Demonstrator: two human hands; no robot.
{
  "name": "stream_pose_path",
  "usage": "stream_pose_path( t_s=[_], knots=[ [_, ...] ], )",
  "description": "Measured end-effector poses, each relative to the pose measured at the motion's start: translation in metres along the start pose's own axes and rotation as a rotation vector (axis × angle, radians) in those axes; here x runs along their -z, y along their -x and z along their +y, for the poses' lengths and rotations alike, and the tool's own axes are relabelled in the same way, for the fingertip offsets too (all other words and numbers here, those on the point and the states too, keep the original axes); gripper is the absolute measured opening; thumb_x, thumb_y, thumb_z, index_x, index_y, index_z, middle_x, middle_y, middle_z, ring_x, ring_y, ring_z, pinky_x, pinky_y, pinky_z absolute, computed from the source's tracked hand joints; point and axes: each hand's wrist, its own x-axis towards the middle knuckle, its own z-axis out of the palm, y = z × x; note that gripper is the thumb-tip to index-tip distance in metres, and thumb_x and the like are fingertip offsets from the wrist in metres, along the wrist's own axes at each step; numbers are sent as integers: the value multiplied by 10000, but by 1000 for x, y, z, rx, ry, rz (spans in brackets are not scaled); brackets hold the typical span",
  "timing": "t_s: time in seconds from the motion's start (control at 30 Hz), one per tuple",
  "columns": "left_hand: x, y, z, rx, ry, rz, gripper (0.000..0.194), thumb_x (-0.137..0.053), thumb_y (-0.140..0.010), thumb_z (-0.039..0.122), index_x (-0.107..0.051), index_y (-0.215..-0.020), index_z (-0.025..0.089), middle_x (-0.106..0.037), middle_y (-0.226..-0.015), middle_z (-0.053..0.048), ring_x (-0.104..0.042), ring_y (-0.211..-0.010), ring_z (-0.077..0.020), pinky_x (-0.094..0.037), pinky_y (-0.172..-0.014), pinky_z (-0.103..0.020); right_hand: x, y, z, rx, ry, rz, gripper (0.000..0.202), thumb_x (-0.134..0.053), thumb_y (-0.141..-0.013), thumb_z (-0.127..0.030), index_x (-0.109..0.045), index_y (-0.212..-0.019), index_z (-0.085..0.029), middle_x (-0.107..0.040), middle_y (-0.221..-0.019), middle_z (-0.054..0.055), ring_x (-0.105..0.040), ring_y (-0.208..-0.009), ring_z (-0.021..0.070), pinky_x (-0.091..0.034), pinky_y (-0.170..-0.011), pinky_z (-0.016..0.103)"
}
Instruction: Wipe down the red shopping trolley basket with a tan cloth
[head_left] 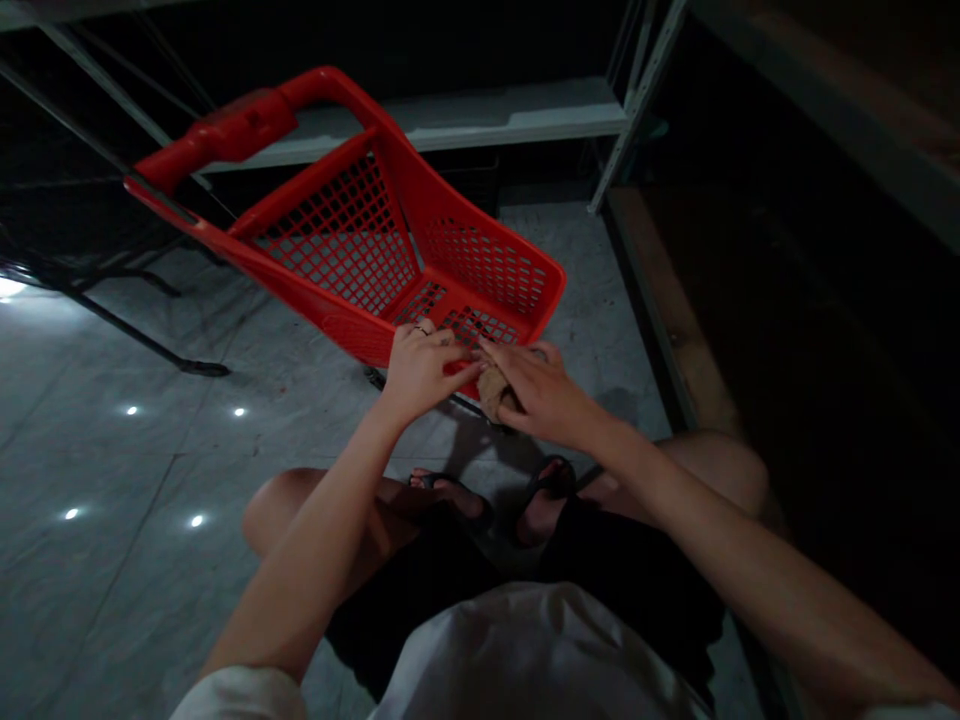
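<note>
at centre frame my right hand (pixel 541 392) closes its fingers around a small brown cloth-like wad (pixel 493 390) at the red plastic mesh cart (pixel 390 250)'s near rim; my left hand (pixel 421 368), fingers curled, rests there; i keep both grips steady

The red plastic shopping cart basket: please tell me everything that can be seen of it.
The red plastic shopping cart basket has lattice walls and floor, a solid rim and a thick red handle bar at its far end. It looks empty and stands tilted over the grey tiled floor. The left hand rests on its near rim; the right hand holds a brownish cloth there.
</note>
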Motion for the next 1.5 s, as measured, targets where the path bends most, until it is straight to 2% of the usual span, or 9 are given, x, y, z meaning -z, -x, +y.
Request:
stream_pose_path(
  t_s=[0.07,0.27,0.4,0.63,0.8,0.93,1.1,1.27,1.5],
  knots=[
    [-3,0,1,17,6,28,420,-554,-999,568,-801,-877,251,-720,-858,-50,-551,-946,-260,-317,-869,-441,-7,-3,-6,-21,-2,46,699,-566,-965,-285,-318,-1599,-128,-603,-1491,174,-576,-1326,268,-303,-1140,465],
    [1,10,-5,-37,57,45,472,-568,-988,602,-781,-773,239,-718,-796,-26,-542,-875,-218,-279,-865,-421,-20,-6,10,188,241,155,231,-556,-993,-189,-671,-1193,-205,-782,-1112,69,-650,-1060,236,-282,-1065,433],
    [9,24,-9,-82,104,27,481,-602,-948,656,-789,-775,249,-713,-770,-11,-534,-840,-201,-267,-861,-411,-14,2,19,386,360,252,246,-509,-1020,-131,-665,-1184,-229,-788,-1088,15,-640,-1096,195,-272,-1038,393],
    [26,52,-22,-122,154,-46,480,-556,-985,634,-812,-807,268,-697,-732,-1,-536,-797,-171,-267,-842,-403,7,-2,63,496,557,268,291,-494,-1015,-93,-673,-1165,-267,-793,-1037,-33,-635,-1099,161,-278,-1032,359],
    [37,56,-48,-113,128,-83,561,-488,-1022,613,-794,-737,239,-699,-718,-9,-568,-800,-166,-292,-837,-400,8,-16,83,377,568,230,285,-517,-1001,-103,-671,-1193,-246,-781,-1138,15,-625,-1151,199,-284,-1046,397],
    [38,52,-56,-3,-37,-82,625,-392,-1060,595,-779,-756,212,-764,-833,-47,-622,-941,-222,-334,-902,-419,-7,-30,62,271,485,250,237,-510,-1005,-113,-678,-1148,-200,-756,-1220,66,-602,-1205,228,-296,-1057,404],
    [19,55,-7,31,-198,-146,604,-346,-1060,615,-742,-1015,161,-783,-987,-114,-689,-993,-272,-402,-974,-442,-27,-44,5,309,366,185,174,-509,-1021,-152,-671,-1079,-174,-739,-1088,71,-616,-1050,228,-331,-1009,392],
    [2,74,15,179,-307,-148,673,-484,-945,753,-663,-1047,112,-751,-938,-171,-733,-892,-320,-484,-753,-388,-47,-56,-41,349,316,165,173,-519,-1039,-245,-668,-1054,-158,-709,-1002,65,-576,-985,239,-348,-951,407],
    [9,93,-10,77,-282,-146,654,-486,-936,767,-680,-988,145,-749,-819,-126,-749,-789,-280,-475,-647,-339,-42,-56,-20,527,417,241,176,-497,-1045,-174,-668,-1067,-210,-729,-947,6,-585,-960,201,-326,-985,383]
  ],
)
